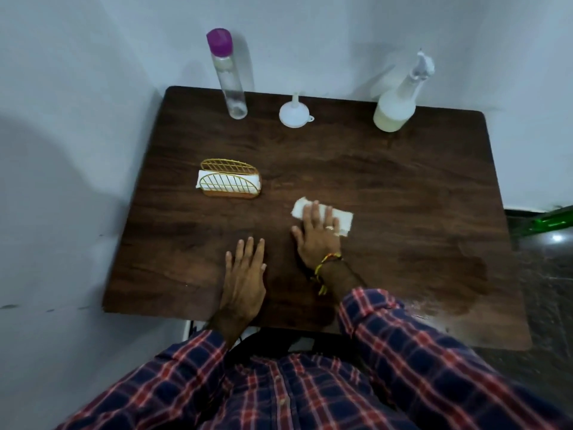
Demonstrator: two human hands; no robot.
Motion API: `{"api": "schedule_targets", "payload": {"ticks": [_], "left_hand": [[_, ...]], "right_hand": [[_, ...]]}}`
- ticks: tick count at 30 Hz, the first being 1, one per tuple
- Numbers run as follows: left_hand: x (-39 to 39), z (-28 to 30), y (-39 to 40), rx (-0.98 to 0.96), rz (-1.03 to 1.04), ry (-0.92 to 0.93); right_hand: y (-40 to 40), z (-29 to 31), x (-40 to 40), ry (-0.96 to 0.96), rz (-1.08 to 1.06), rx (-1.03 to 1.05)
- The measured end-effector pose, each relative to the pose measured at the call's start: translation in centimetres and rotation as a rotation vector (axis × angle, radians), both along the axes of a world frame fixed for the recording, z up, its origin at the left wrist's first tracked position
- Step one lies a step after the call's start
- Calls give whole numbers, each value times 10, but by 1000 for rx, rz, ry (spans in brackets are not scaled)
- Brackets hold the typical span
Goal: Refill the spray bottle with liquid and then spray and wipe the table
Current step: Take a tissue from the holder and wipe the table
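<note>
Dark wood-grain table (387, 187) against a pale wall, with a wet sheen along the near right edge. Plaid sleeves reaching in from the near side.

Left hand (245, 280) flat on the tabletop near the front edge, fingers straight and spread, holding nothing. Right hand (319, 237) just beside it, fingers straight, pressing down on a white paper napkin (341, 220) spread on the wood; ring on one finger, beaded thread band at the wrist.

Spray bottle (395, 107) upright at the far right, white trigger head on, pale liquid filling its lower part. Tall clear bottle with purple cap (228, 76) upright at the far left. Gold wire napkin holder (231, 183) left of centre, white napkins inside. Small white funnel (294, 114) mouth-down between the two bottles, spout up.
</note>
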State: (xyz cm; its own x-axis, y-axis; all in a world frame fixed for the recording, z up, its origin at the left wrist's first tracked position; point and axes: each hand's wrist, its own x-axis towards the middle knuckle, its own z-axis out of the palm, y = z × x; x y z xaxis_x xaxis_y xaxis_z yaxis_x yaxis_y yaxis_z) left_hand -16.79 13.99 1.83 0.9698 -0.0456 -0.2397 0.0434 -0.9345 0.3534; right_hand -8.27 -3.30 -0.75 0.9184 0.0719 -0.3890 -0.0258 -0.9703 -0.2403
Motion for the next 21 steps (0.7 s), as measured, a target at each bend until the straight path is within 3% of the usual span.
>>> {"api": "schedule_targets", "payload": {"ticks": [2,4,9,17,21], "left_hand": [[-1,0,2,1,27,12],[-1,0,5,-3,62,5],[-6,-1,10,-41,98,18],[-5,8,5,15,-17,22],[-3,16,8,-4,-47,6]], "right_hand": [[7,0,-14,25,129,-5],[-6,2,-20,-14,100,-13],[-53,18,3,-188,-411,90],[-62,16,43,50,-496,234],[-52,28,41,25,-520,237]]}}
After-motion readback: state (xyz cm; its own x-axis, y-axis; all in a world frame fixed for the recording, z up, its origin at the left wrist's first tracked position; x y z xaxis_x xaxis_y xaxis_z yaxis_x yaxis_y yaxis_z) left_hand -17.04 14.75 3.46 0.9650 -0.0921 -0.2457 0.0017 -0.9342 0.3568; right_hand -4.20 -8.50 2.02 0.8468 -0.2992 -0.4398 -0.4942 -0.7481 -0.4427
